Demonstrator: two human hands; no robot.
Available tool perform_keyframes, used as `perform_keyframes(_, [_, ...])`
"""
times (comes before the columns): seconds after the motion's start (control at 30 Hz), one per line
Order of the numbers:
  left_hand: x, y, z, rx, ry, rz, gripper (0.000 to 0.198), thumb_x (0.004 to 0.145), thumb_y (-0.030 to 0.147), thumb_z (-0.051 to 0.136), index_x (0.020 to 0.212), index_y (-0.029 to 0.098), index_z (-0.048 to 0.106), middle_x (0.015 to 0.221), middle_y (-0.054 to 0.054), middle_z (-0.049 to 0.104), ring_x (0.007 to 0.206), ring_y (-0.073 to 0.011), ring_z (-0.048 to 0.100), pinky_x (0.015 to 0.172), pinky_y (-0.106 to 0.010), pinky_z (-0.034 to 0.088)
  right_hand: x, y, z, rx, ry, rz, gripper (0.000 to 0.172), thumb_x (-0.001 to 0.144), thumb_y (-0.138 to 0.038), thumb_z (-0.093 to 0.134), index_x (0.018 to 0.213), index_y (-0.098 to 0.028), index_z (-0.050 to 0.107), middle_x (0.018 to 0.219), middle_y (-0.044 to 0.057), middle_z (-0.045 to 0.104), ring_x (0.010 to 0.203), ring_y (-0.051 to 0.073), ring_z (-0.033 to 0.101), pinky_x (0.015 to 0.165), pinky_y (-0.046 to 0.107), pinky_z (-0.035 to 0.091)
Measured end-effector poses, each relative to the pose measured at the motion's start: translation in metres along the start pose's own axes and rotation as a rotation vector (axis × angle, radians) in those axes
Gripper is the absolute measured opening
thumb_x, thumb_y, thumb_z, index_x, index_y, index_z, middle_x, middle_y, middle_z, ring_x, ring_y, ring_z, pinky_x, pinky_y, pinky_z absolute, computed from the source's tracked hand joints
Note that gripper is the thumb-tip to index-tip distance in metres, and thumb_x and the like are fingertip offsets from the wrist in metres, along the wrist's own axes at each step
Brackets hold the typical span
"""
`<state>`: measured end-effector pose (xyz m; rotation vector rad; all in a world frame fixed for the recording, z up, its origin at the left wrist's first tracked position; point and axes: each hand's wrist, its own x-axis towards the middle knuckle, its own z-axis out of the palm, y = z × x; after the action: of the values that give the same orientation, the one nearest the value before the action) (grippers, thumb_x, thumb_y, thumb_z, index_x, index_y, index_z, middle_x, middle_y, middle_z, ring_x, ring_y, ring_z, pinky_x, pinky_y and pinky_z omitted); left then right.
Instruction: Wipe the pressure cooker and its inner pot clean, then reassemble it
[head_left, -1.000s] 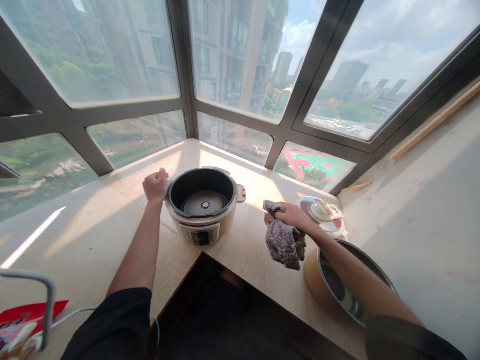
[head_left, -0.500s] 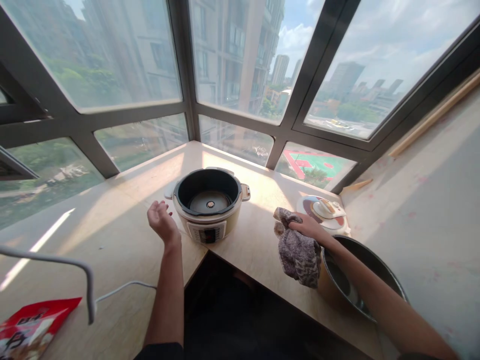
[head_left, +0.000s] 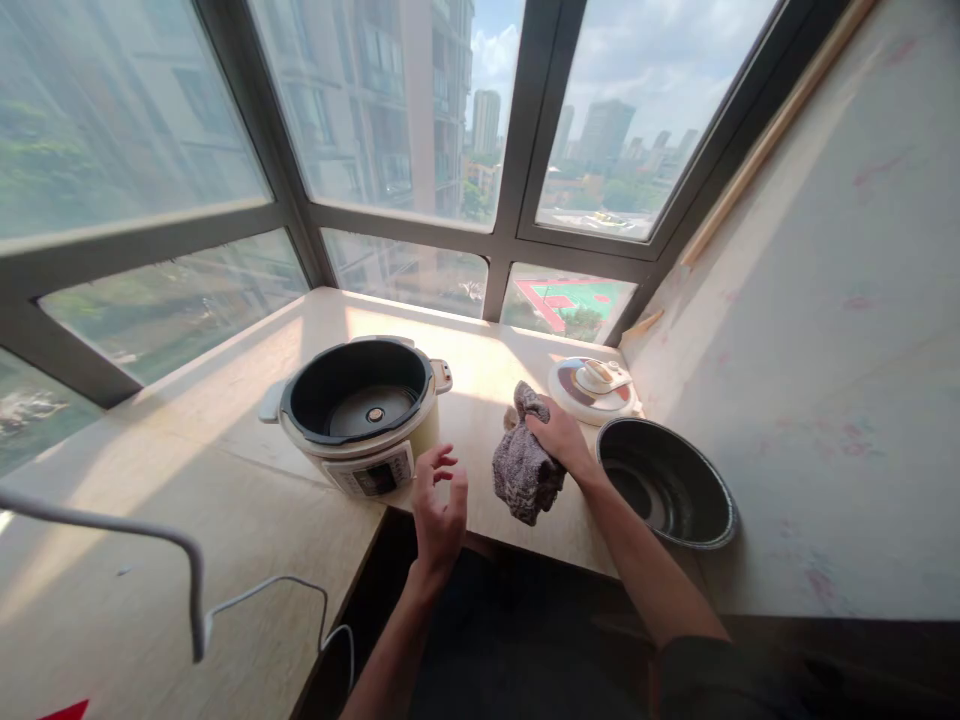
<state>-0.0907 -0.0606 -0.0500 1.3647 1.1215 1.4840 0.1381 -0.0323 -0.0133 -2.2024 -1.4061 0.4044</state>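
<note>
My right hand (head_left: 559,435) grips a bunched grey-brown cloth (head_left: 527,470) above the counter. Its loose folds hang below the fingers. My left hand (head_left: 441,505) holds nothing, fingers curled but apart, just in front of the cooker's right side. The electric pressure cooker (head_left: 424,425) stands lidless, its dark inside showing a round plate with a small centre button. To the right of the cloth sits the dark inner pot (head_left: 667,480), tilted in view and apart from the cooker. Behind it lies the white and brown cooker lid (head_left: 592,388), handle up.
The pale counter (head_left: 187,540) has an inner front edge near my arms. A grey power cord (head_left: 199,590) crosses it on the left. A red packet corner (head_left: 67,711) shows at bottom left. Windows border the back, and a papered wall (head_left: 825,400) stands at right.
My view has turned right. My left hand has moved from the cooker's left to its front right, closer to the cloth. The right hand still grips the cloth, now clear of the inner pot's rim.
</note>
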Motion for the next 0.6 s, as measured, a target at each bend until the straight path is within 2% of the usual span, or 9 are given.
perform_keyframes(0.17, [-0.028,-0.025,0.040,-0.192,-0.353,-0.572,0.080,0.072,0.052,0.080,0.141,0.025,0.048,0.148,-0.020,0.049,0.131,-0.0346,0.056,0.096,-0.044,0.053,-0.034,0.003,0.002,0.146,0.103,-0.015,0.048,0.089,-0.034,0.055,0.136,-0.026,0.059,0.123,0.008,0.074,0.114,0.028,0.068,0.097,0.039,0.051])
perform_keyframes(0.27, [-0.039,-0.029,0.055,-0.354,-0.533,-0.833,0.088,0.075,0.057,0.078,0.148,0.027,0.042,0.151,-0.018,0.050,0.132,-0.0358,0.057,0.100,-0.046,0.053,-0.056,0.008,0.005,0.262,0.184,-0.015,0.052,0.088,-0.032,0.058,0.140,-0.028,0.056,0.130,0.005,0.071,0.119,0.026,0.067,0.101,0.037,0.050])
perform_keyframes(0.37, [-0.045,-0.028,0.066,-0.506,-0.592,-0.836,0.083,0.076,0.056,0.077,0.147,0.025,0.047,0.146,-0.015,0.057,0.134,-0.0349,0.056,0.110,-0.045,0.047,-0.078,0.012,0.018,0.397,0.198,-0.029,0.055,0.086,-0.031,0.062,0.141,-0.028,0.056,0.137,0.004,0.067,0.124,0.025,0.064,0.107,0.038,0.048])
perform_keyframes(0.5, [-0.048,-0.029,0.073,-0.450,-0.529,-0.721,0.082,0.070,0.050,0.083,0.141,0.023,0.054,0.142,-0.014,0.061,0.136,-0.0343,0.055,0.115,-0.043,0.042,-0.098,0.014,0.039,0.615,0.216,-0.017,0.058,0.087,-0.036,0.064,0.143,-0.025,0.056,0.140,0.007,0.065,0.127,0.026,0.062,0.111,0.042,0.046])
perform_keyframes(0.6, [-0.052,-0.029,0.076,-0.416,-0.463,-0.622,0.072,0.074,0.054,0.078,0.135,0.023,0.058,0.138,-0.011,0.064,0.134,-0.0327,0.056,0.114,-0.043,0.043,-0.107,0.015,0.043,0.713,0.221,-0.017,0.057,0.088,-0.038,0.064,0.143,-0.027,0.056,0.135,0.006,0.068,0.123,0.026,0.064,0.109,0.043,0.048])
